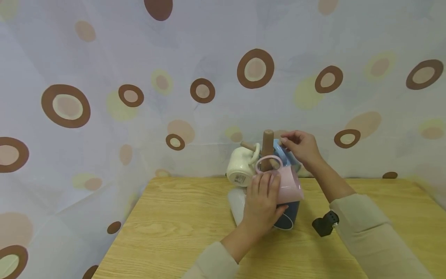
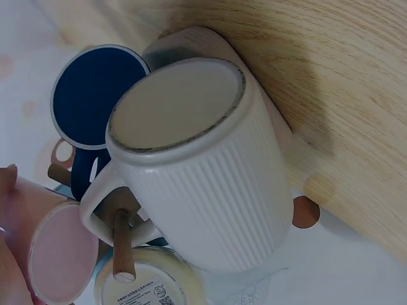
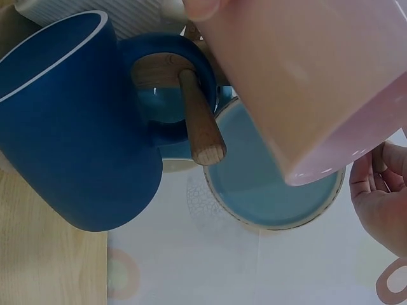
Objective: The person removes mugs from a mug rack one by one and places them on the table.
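Observation:
A pink mug [image 1: 290, 186] sits at the front of a wooden mug tree [image 1: 268, 140], its handle loop up beside the post. My left hand [image 1: 261, 199] grips this mug, fingers over its side and thumb low near the navy mug [image 3: 82, 133]. Behind the post, my right hand [image 1: 302, 147] has bent fingers beside the light blue mug [image 3: 273, 184]; I cannot tell whether the fingertips pinch anything. The navy mug's handle loops over a lower peg [image 3: 202, 127]. On another peg hangs a white ribbed mug [image 2: 216, 190].
A cream mug [image 1: 239, 166] hangs at the tree's upper left. All this stands on a wood-grain table [image 1: 174, 221], close to a wall covering [image 1: 209, 128] with brown rings. A black wrist device [image 1: 324, 224] juts from the right sleeve.

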